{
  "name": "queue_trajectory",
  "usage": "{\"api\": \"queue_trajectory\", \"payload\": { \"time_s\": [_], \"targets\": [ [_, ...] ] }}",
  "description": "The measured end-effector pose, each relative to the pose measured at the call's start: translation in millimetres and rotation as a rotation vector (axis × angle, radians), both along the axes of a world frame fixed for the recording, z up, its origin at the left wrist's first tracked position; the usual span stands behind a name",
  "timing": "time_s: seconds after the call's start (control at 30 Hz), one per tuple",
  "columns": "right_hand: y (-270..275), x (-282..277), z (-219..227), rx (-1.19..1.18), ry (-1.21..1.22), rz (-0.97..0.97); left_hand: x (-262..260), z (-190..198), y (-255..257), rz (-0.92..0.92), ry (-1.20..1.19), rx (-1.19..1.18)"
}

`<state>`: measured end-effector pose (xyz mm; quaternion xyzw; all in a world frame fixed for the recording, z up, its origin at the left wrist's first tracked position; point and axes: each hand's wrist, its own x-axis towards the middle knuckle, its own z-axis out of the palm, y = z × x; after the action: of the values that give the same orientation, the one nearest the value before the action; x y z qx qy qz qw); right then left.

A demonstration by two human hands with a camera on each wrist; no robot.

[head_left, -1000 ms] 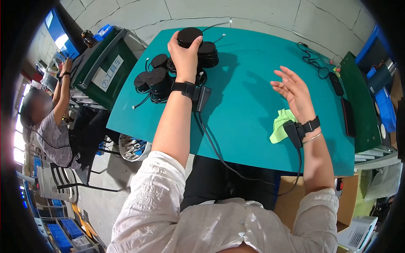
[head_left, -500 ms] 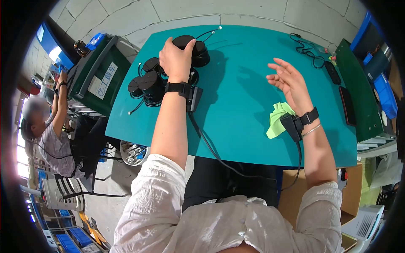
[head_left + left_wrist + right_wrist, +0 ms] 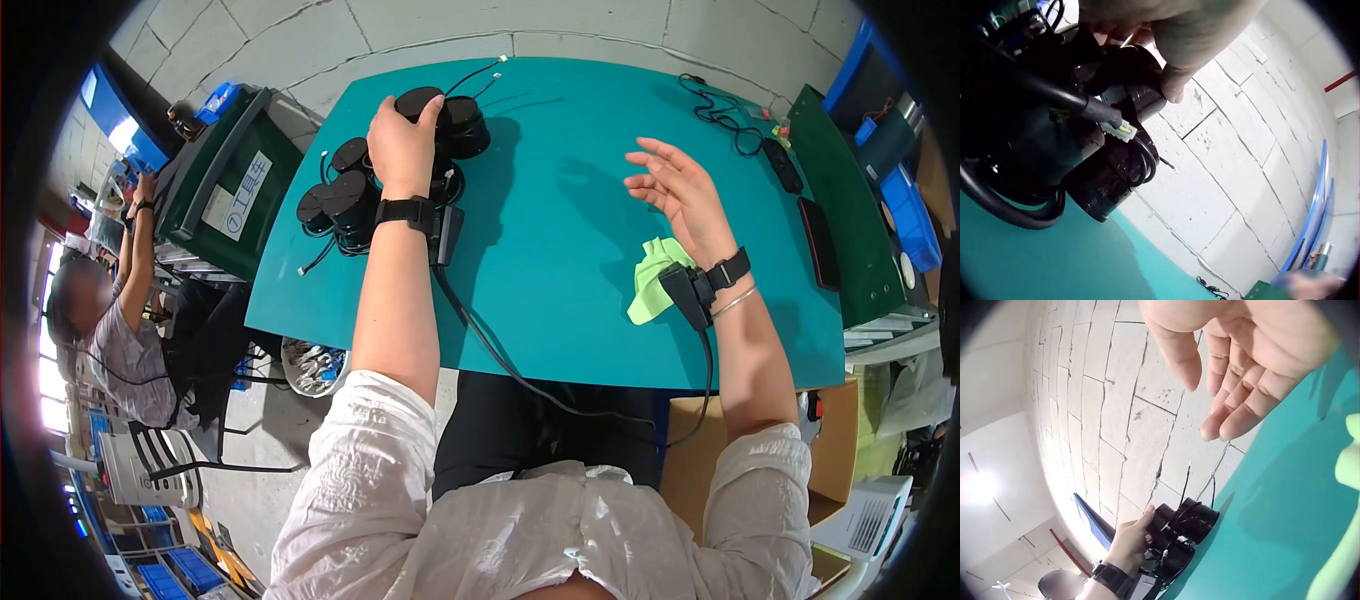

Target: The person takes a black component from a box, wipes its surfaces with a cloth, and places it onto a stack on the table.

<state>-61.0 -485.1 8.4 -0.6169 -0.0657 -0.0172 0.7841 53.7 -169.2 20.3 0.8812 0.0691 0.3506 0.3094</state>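
In the head view the left hand grips a round black cylinder at the top of a cluster of black cylinders with cables. Its thumb lies on the right side, and the left wrist view shows the thumb against the cylinder's wall. Beside it stands another black cylinder; more cylinders sit to the left and nearer. The right hand hovers over the right half of the table, palm turned inward, fingers loosely bent and holding nothing. A light green cloth lies under its wrist.
The teal table carries a coiled black cable and a dark red-edged phone-like object at the right. A green tool cart and a seated person are at the left. A bucket stands below the left edge.
The left hand has lowered the black cylinder, which now sits level with its neighbour in the cluster. The right hand stays raised with little change. The head view has shifted slightly.
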Motion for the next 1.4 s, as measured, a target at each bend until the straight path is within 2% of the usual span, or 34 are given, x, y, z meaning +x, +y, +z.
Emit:
{"api": "queue_trajectory", "payload": {
  "time_s": [0.3,0.37,0.47,0.53,0.57,0.6,0.63,0.67,0.77,0.87,0.97,1.0,1.07,1.13,1.17,1.2,1.23,1.27,1.3,1.33,1.37,1.4],
  "targets": [
    [0,0,-2,-0.031,0.016,-0.007,4,-4,0,-0.028,0.003,-0.044],
    [-2,-1,-2,-0.014,-0.010,0.040,15,-13,10,0.014,-0.235,0.187],
    [-9,3,-11,-0.003,-0.067,0.081,-4,6,4,-0.057,-0.294,0.160],
    [-13,11,-15,-0.010,-0.083,0.038,-11,15,-2,-0.313,-0.303,-0.035],
    [-18,12,-15,-0.013,-0.113,0.010,-24,23,-15,-0.367,-0.328,-0.031],
    [-23,14,-15,0.003,-0.150,-0.053,-29,25,-24,-0.495,-0.264,-0.224],
    [-30,14,-12,0.049,-0.182,-0.063,-23,25,-29,-0.665,-0.278,-0.279],
    [-34,12,-7,0.078,-0.202,-0.125,-37,28,-43,-0.825,-0.171,-0.413],
    [-55,-15,25,0.018,-0.243,-0.287,-39,15,-61,-1.352,0.330,-0.512],
    [-69,-52,48,-0.219,-0.391,-0.384,-88,4,-103,-1.463,0.721,-0.383],
    [-96,-124,52,-0.414,-0.436,-0.408,-96,-3,-113,-1.508,0.809,0.093],
    [-106,-152,50,-0.473,-0.446,-0.406,-99,-2,-114,-1.513,0.815,0.092],
    [-130,-207,37,-0.492,-0.259,-0.423,-100,0,-116,-1.565,0.935,-0.094],
    [-161,-260,12,-0.609,-0.082,-0.554,-95,-7,-115,-1.578,0.964,-0.099],
    [-190,-283,-18,-0.574,-0.101,-0.538,-93,-9,-115,-1.586,0.989,-0.106],
    [-202,-308,-32,-0.584,0.063,-0.635,-93,-9,-117,-1.568,1.033,-0.112],
    [-226,-332,-61,-0.587,0.216,-0.746,-92,-9,-119,-1.561,1.039,-0.108],
    [-246,-354,-87,-0.477,0.363,-0.815,-91,-9,-120,-1.539,1.062,-0.042],
    [-282,-379,-132,-0.414,0.411,-0.825,-91,-8,-122,-1.514,1.084,0.025],
    [-307,-402,-162,-0.504,0.525,-0.857,-98,-1,-129,-1.458,1.124,0.048],
    [-336,-426,-207,-0.461,0.582,-0.942,-100,1,-133,-1.442,1.121,0.051],
    [-341,-439,-227,-0.619,0.735,-1.072,-103,4,-136,-1.459,1.078,0.177]
  ]
}}
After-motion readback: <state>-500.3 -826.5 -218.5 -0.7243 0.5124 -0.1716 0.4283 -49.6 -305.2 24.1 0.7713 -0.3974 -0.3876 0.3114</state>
